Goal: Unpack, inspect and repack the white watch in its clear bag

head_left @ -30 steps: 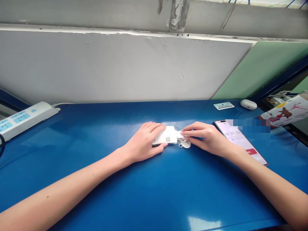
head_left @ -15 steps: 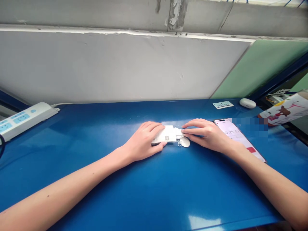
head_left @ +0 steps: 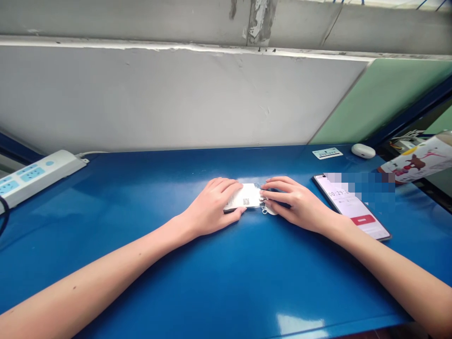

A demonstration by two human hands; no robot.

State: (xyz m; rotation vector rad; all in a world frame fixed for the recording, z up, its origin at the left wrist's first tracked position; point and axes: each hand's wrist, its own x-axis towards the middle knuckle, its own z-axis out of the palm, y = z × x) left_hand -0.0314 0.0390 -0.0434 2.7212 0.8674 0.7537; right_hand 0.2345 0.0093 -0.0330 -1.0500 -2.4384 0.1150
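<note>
A flat white card with a small printed code (head_left: pixel 249 195) lies in a clear sleeve on the blue table. My left hand (head_left: pixel 213 207) grips its left end, fingers over the top edge and thumb along the bottom edge. At the card's right end, my right hand (head_left: pixel 291 200) rests with its fingers spread a little and the fingertips on the sleeve's end. A round white tag (head_left: pixel 271 208) with a small chain (head_left: pixel 264 211) is partly covered by the right fingers. What lies under those fingertips is hidden.
A phone showing a timer (head_left: pixel 363 220) lies beside my right wrist. Behind it are a small card (head_left: pixel 327 153), a white earphone case (head_left: pixel 363 151) and a printed bag (head_left: pixel 420 162). A white power strip (head_left: pixel 45 172) stands on the left of the blue table (head_left: pixel 226 282).
My right hand has moved slightly left, onto the end of the sleeve, and now covers more of the round tag. My left hand has hardly moved.
</note>
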